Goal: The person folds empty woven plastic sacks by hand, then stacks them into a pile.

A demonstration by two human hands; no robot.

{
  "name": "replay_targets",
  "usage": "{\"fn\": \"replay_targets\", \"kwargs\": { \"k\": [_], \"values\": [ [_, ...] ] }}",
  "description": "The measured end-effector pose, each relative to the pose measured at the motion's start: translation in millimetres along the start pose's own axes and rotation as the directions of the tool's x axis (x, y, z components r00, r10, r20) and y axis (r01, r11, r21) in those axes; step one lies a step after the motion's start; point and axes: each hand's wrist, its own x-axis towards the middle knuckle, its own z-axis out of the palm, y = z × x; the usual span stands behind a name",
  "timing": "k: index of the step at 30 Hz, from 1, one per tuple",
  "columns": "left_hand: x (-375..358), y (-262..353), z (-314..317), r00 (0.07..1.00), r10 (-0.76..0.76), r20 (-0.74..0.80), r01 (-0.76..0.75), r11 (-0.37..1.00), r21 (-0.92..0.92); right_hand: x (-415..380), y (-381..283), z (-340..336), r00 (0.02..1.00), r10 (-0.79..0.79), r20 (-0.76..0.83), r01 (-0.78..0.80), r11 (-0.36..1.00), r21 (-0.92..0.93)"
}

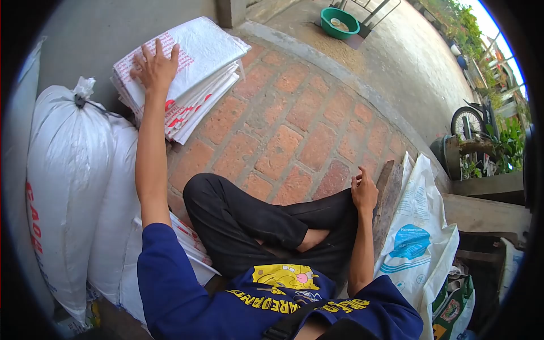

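1. So the person's sitting cross-legged on the brick floor [283, 141], left arm stretched way out. The left hand [154, 67] is lying flat on top of the stack of empty sacks [192, 68], fingers [148, 50] spread wide open, palm down. Not gripping anything yet, just pressing on the top sheet.

2. The right hand [364, 191] is parked on the knee, fingers loosely curled, holding nothing as far as I can see.

3. Progress-wise, I'd guess it's at the reach-for-a-sack stage. The stack sits up by the wall, well ahead of the person, and the top sack hasn't been lifted or peeled off. Two filled sacks [73, 187] already stand at the person's left side, one tied off at the neck, so some of the work looks done.

4. Materials: the empty sacks look like woven plastic, white with red print, flat and folded, edges fanned out a bit sloppily. The filled ones are plump and rounded, same white weave, a bit glossy.

5. On the right there's another printed bag [416, 226], white with a blue logo, slumped and crinkly, leaning beside a rough wooden plank [388, 195].

6. The floor is worn reddish brick with pale mortar lines, a concrete kerb running past it. A green basin [340, 21] sits far off.
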Motion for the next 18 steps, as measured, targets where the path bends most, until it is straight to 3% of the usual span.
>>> {"fn": "replay_targets", "kwargs": {
  "k": [2,5,10,13,17,18],
  "values": [
    [-3,-7,31,0.974,-0.136,0.179,0.110,0.983,0.148,0,-1,0,1.000,0.012,-0.003,-0.012,1.000,-0.015],
    [-8,-23,72,0.943,-0.218,0.252,0.174,0.967,0.186,3,-5,-1,0.999,0.032,0.023,-0.032,0.999,-0.031],
    [35,-81,110,0.908,-0.370,0.197,0.303,0.905,0.299,3,-8,-2,0.999,0.033,0.040,-0.029,0.995,-0.094],
    [41,-118,120,0.822,-0.524,0.223,0.461,0.843,0.278,4,-4,1,1.000,0.013,0.017,-0.012,0.998,-0.065],
    [24,-130,125,0.861,-0.467,0.200,0.420,0.876,0.237,7,-9,4,1.000,0.022,0.015,-0.020,0.995,-0.101],
    [28,-132,120,0.832,-0.477,0.285,0.425,0.876,0.227,7,-9,6,1.000,-0.002,0.003,0.002,0.995,-0.098]
  ]
}}
